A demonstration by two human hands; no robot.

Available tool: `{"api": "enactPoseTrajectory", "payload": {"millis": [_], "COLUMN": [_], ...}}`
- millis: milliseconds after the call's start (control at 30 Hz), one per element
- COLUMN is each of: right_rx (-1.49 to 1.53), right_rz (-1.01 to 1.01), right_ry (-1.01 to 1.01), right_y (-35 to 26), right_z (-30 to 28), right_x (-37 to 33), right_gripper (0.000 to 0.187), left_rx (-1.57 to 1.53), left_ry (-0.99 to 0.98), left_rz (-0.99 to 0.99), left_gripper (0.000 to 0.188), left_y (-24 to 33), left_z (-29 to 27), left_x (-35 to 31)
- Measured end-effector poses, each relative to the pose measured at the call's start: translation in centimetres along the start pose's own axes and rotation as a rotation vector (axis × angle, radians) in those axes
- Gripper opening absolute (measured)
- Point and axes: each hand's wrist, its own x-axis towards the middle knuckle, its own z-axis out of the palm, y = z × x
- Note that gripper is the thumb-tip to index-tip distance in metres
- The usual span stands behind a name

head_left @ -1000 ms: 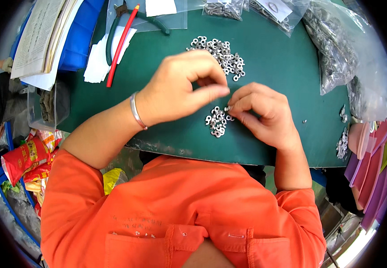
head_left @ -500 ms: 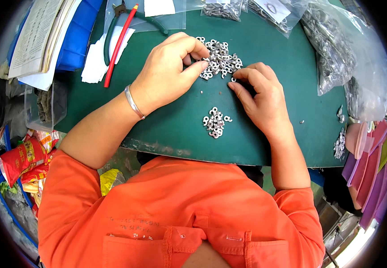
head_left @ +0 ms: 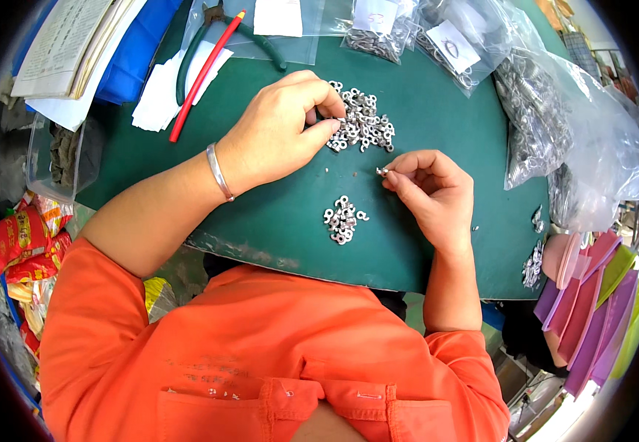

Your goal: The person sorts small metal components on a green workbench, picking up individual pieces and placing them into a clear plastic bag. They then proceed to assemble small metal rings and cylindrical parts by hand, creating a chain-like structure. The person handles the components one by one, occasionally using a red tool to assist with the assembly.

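Note:
A heap of small silver metal hooks [head_left: 367, 127], each with a ring-like curl, lies on the green tabletop. My left hand [head_left: 274, 131], with a bangle on its wrist, rests at the heap's left side, thumb and index fingertips drawn together there; what they hold, if anything, is hidden among the pieces. Right of the heap, my right hand [head_left: 434, 193] pinches one small metal hook [head_left: 382, 172] between thumb and index finger, just off the heap. Closer to me sits a smaller pile of the same hooks [head_left: 344, 223], apart from both hands.
Green-handled pliers [head_left: 264, 46] and a red pencil [head_left: 207, 75] lie over white paper [head_left: 156, 97] at the back left. Clear bags of metal parts [head_left: 537, 110] line the back and right. Several loose parts [head_left: 532, 265] lie near the right edge. A blue bin [head_left: 131, 62] stands left.
My right hand has come away from the heap toward me and now shows a hook in its pinch. My left hand stays at the heap. The whole view has shifted slightly.

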Motion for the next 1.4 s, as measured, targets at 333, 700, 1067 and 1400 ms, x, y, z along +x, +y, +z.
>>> {"api": "enactPoseTrajectory", "payload": {"millis": [333, 700, 1067, 1400], "right_rx": [0.119, -0.675, -0.757, -0.304], "right_rz": [-0.131, -0.369, -0.386, -0.273], "right_ry": [-0.086, -0.013, 0.010, 0.006], "right_y": [-0.2, -1.2, -0.9, -0.1], "right_z": [0.1, 1.9, 2.2, 2.0], "right_x": [-0.3, 1.6, 1.7, 0.8], "right_gripper": [0.014, 0.005, 0.008, 0.031], "left_rx": [-0.007, -0.038, -0.018, -0.024], "left_ry": [0.001, 0.006, 0.017, 0.022], "left_rz": [0.004, -0.032, 0.003, 0.065], "left_gripper": [0.010, 0.007, 0.006, 0.008], "left_y": [-0.2, -0.4, -0.8, -0.4], "left_z": [0.1, 0.1, 0.1, -0.1], "left_x": [0.0, 0.2, 0.1, 0.1]}}
